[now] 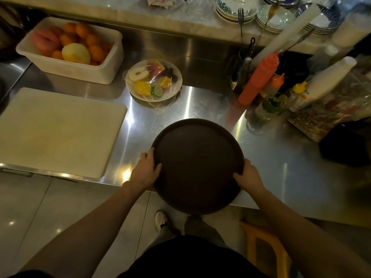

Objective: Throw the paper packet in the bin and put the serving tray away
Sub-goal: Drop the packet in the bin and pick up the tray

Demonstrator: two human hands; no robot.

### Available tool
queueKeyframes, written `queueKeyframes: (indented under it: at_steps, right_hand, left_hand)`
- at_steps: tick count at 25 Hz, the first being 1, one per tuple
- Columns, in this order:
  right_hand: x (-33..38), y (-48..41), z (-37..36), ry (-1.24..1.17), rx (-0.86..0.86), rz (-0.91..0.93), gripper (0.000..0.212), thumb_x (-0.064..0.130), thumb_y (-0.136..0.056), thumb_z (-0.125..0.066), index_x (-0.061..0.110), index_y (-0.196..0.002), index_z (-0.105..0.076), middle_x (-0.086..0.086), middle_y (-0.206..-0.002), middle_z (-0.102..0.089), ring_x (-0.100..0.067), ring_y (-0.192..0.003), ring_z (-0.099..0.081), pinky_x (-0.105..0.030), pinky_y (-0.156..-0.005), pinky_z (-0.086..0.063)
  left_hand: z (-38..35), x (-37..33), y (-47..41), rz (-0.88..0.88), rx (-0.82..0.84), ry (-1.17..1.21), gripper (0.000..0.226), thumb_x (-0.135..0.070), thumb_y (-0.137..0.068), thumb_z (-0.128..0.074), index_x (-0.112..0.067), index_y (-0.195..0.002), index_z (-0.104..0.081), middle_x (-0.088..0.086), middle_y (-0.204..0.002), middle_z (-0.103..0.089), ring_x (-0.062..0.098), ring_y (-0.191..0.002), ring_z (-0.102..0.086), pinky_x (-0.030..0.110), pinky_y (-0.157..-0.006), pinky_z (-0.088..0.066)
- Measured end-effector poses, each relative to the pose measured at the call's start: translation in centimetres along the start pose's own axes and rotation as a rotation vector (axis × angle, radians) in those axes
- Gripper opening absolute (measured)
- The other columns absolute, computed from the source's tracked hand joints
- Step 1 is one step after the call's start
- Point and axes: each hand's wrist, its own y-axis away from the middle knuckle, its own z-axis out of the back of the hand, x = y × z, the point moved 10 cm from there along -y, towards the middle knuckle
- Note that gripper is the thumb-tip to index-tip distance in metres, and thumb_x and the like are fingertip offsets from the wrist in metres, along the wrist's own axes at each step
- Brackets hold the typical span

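Observation:
A round dark brown serving tray lies at the front edge of the steel counter, its near part overhanging the edge. My left hand grips the tray's left rim, thumb on top. My right hand grips the right rim the same way. The tray's surface is bare. No paper packet and no bin can be made out in the head view.
A white cutting board lies to the left. Behind it stands a white tub of fruit, and a wrapped fruit plate beyond the tray. Sauce bottles, cutlery and stacked plates crowd the right and back. A yellow stool stands below.

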Motion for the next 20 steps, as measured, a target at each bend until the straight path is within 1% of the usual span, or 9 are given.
queueKeyframes:
  at_steps: [3, 7, 10, 12, 14, 17, 18, 20]
  right_hand:
    - [-0.9, -1.4, 0.0, -0.028, 0.039, -0.03, 0.056, 0.02, -0.084, -0.069, 0.002, -0.13, -0.042, -0.022, -0.122, -0.055, -0.037, -0.108, -0.058, -0.043, -0.088, -0.052]
    - [-1.8, -2.7, -0.2, -0.098, 0.066, -0.004, 0.054, 0.018, -0.081, -0.074, 0.005, -0.121, -0.042, -0.015, -0.116, -0.055, -0.032, -0.104, -0.058, -0.032, -0.074, -0.047]
    - [-1.7, -3.1, 0.0, -0.191, 0.083, 0.066, 0.048, 0.016, -0.079, -0.076, 0.011, -0.114, -0.042, -0.007, -0.107, -0.052, -0.025, -0.096, -0.056, -0.025, -0.069, -0.043]
    - [-1.0, -3.4, 0.5, -0.218, 0.095, 0.116, 0.048, 0.017, -0.079, -0.077, 0.012, -0.113, -0.043, -0.003, -0.103, -0.051, -0.02, -0.092, -0.054, -0.02, -0.062, -0.04]
    - [0.3, -3.6, 1.3, -0.231, 0.104, 0.178, 0.05, 0.019, -0.078, -0.077, 0.011, -0.116, -0.045, -0.002, -0.103, -0.052, -0.018, -0.09, -0.053, -0.02, -0.063, -0.041]
    - [3.8, -3.6, 2.5, -0.257, 0.109, 0.277, 0.052, 0.019, -0.078, -0.077, 0.01, -0.118, -0.046, -0.004, -0.104, -0.055, -0.02, -0.092, -0.056, -0.03, -0.074, -0.047]
    - [4.9, -3.7, 3.0, -0.273, 0.102, 0.302, 0.052, 0.018, -0.077, -0.078, 0.01, -0.118, -0.047, -0.004, -0.103, -0.056, -0.02, -0.092, -0.056, -0.03, -0.075, -0.048]
    - [8.0, -3.4, 3.5, -0.29, 0.097, 0.366, 0.051, 0.019, -0.077, -0.078, 0.011, -0.118, -0.047, -0.003, -0.103, -0.056, -0.018, -0.091, -0.056, -0.027, -0.073, -0.047]
  left_hand:
    - [-0.2, -0.1, -0.4, 0.078, 0.002, 0.046, 0.077, -0.043, -0.087, -0.063, -0.022, -0.147, -0.019, 0.023, -0.137, -0.04, 0.043, -0.115, -0.056, 0.049, -0.093, -0.051]
    - [-0.6, 0.4, -0.3, 0.188, -0.035, 0.077, 0.085, -0.051, -0.076, -0.073, -0.023, -0.139, -0.024, 0.023, -0.135, -0.037, 0.046, -0.115, -0.053, 0.051, -0.092, -0.05]
    - [-0.5, 1.3, 0.9, 0.306, -0.14, 0.154, 0.093, -0.052, -0.067, -0.08, -0.019, -0.138, -0.03, 0.02, -0.134, -0.036, 0.044, -0.117, -0.051, 0.05, -0.093, -0.049]
    - [0.1, 1.6, 1.8, 0.348, -0.205, 0.205, 0.098, -0.051, -0.064, -0.083, -0.016, -0.14, -0.032, 0.02, -0.136, -0.035, 0.042, -0.117, -0.051, 0.048, -0.095, -0.049]
    - [1.0, 1.6, 2.6, 0.37, -0.263, 0.239, 0.1, -0.049, -0.061, -0.085, -0.014, -0.14, -0.033, 0.02, -0.137, -0.036, 0.041, -0.117, -0.052, 0.046, -0.096, -0.048]
    - [3.3, 2.1, 4.6, 0.416, -0.379, 0.283, 0.101, -0.05, -0.06, -0.086, -0.013, -0.139, -0.036, 0.019, -0.138, -0.038, 0.039, -0.118, -0.051, 0.046, -0.096, -0.047]
    - [4.0, 2.2, 5.2, 0.429, -0.418, 0.297, 0.101, -0.05, -0.059, -0.086, -0.013, -0.139, -0.036, 0.019, -0.138, -0.038, 0.038, -0.119, -0.051, 0.046, -0.097, -0.047]
    - [5.7, 3.1, 7.0, 0.481, -0.5, 0.341, 0.103, -0.05, -0.059, -0.086, -0.013, -0.14, -0.035, 0.017, -0.14, -0.037, 0.037, -0.123, -0.049, 0.047, -0.099, -0.045]
